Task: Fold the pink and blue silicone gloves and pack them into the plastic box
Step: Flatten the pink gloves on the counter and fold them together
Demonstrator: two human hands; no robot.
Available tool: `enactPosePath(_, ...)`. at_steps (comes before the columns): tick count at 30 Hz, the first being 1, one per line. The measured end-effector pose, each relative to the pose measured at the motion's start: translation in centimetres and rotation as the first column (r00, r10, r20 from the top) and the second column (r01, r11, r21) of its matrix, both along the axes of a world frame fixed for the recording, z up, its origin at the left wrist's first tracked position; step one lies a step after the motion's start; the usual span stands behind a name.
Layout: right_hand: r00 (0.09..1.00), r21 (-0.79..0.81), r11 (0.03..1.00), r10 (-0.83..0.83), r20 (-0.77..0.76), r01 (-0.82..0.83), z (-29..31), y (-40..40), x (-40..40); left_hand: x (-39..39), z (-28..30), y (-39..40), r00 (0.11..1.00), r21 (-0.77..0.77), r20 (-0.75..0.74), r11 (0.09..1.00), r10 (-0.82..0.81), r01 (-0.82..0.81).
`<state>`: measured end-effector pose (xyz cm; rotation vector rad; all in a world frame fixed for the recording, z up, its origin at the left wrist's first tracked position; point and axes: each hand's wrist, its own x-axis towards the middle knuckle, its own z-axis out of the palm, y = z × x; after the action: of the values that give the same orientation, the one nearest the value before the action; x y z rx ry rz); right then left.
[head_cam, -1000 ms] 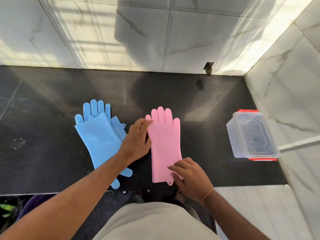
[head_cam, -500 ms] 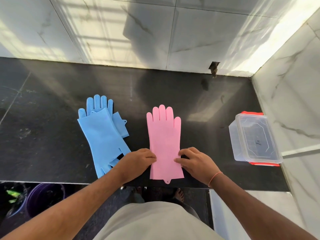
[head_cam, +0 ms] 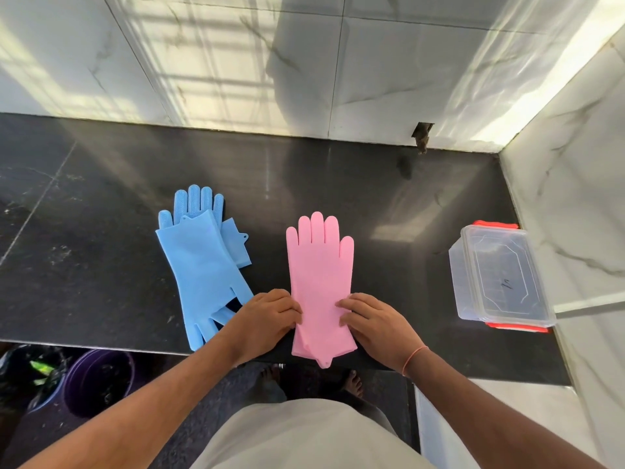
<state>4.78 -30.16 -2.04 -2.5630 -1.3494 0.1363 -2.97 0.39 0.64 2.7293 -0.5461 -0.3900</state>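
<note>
Flat on the counter (head_cam: pixel 101 231), well apart from the plastic box (head_cam: pixel 500 275), the pink gloves (head_cam: pixel 319 265), likely soft and floppy, are pinched at their cuff edges by the left hand (head_cam: pixel 267 319) and right hand (head_cam: pixel 375 319).

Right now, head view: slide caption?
Left hand and right hand hold pink gloves at the cuff; blue gloves left, lidded plastic box right.

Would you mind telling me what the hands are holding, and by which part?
The left hand and right hand pinch the pink gloves by their side edges, near the cuff.
</note>
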Motion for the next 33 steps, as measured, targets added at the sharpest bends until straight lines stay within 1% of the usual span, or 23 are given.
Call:
enactPosePath(2, 0.999, 0.013, 1.000, 0.017, -0.047, -0.016, 0.0, -0.9, -1.1, -1.3, -0.7, -0.4, 0.992, -0.029, 0.119, 0.999, -0.034, 0.037)
enactPosePath(3, 0.997, 0.024, 0.999, 0.023, -0.077, -0.021, -0.1, -1.4, -1.8, -2.1, -1.2, -0.4, 0.989, -0.075, 0.147, 0.996, -0.029, 0.040)
enactPosePath(5, 0.992, 0.051, 0.998, 0.034, -0.123, -0.028, -0.3, -2.2, -3.2, -3.5, -2.1, -0.8, 0.994, -0.159, 0.105, 0.987, 0.000, 0.017)
enactPosePath(7, 0.988, 0.071, 0.997, 0.024, -0.155, -0.013, -0.5, -2.5, -4.5, -5.1, -2.3, -1.1, 0.995, -0.218, 0.099, 0.976, 0.015, 0.007)
enactPosePath(11, 0.968, 0.092, 0.991, -0.072, -0.242, 0.097, 0.4, -2.1, -5.2, -5.6, -1.5, -1.6, 0.991, -0.231, 0.118, 0.972, 0.069, -0.040)
enactPosePath(13, 0.951, 0.112, 0.982, -0.112, -0.287, 0.150, 1.2, -1.6, -4.4, -5.0, -0.9, -1.8, 0.990, -0.286, 0.066, 0.953, 0.126, -0.102)
enactPosePath(15, 0.932, 0.134, 0.965, -0.172, -0.320, 0.224, 2.4, -0.5, -3.3, -4.1, -0.4, -1.7, 0.972, -0.327, -0.015, 0.917, 0.235, -0.227)
enactPosePath(18, 0.892, 0.155, 0.918, -0.297, -0.341, 0.365, 3.7, 1.7, -1.2, -2.0, -0.6, -1.7, 0.898, -0.337, -0.096, 0.835, 0.430, -0.436)
enactPosePath(20, 0.838, 0.145, 0.871, -0.386, -0.386, 0.469, 3.9, 3.2, 0.6, -0.2, -1.0, -2.1, 0.807, -0.351, -0.138, 0.733, 0.575, -0.582)
enactPosePath(23, 0.711, 0.049, 0.789, -0.522, -0.472, 0.612, 3.2, 5.0, 3.0, 2.3, -1.5, -2.7, 0.681, -0.360, -0.205, 0.593, 0.703, -0.720)
enactPosePath(25, 0.619, -0.009, 0.727, -0.590, -0.518, 0.687, 2.4, 5.6, 3.7, 3.2, -2.0, -2.9, 0.620, -0.347, -0.248, 0.529, 0.745, -0.775)
enactPosePath(27, 0.545, -0.036, 0.672, -0.630, -0.554, 0.740, 1.7, 6.0, 3.8, 3.7, -2.3, -3.1, 0.582, -0.320, -0.276, 0.498, 0.765, -0.806)
enactPosePath(29, 0.506, -0.041, 0.636, -0.649, -0.569, 0.770, 1.2, 6.1, 3.5, 3.8, -2.4, -3.2, 0.563, -0.303, -0.290, 0.484, 0.774, -0.821)
enactPosePath(31, 0.503, -0.033, 0.626, -0.657, -0.562, 0.780, 0.9, 6.1, 3.2, 3.9, -2.6, -3.3, 0.545, -0.284, -0.303, 0.472, 0.782, -0.835)
enactPosePath(33, 0.526, -0.001, 0.625, -0.657, -0.540, 0.780, 0.9, 6.2, 2.8, 3.8, -2.8, -3.5, 0.530, -0.273, -0.306, 0.460, 0.791, -0.845)
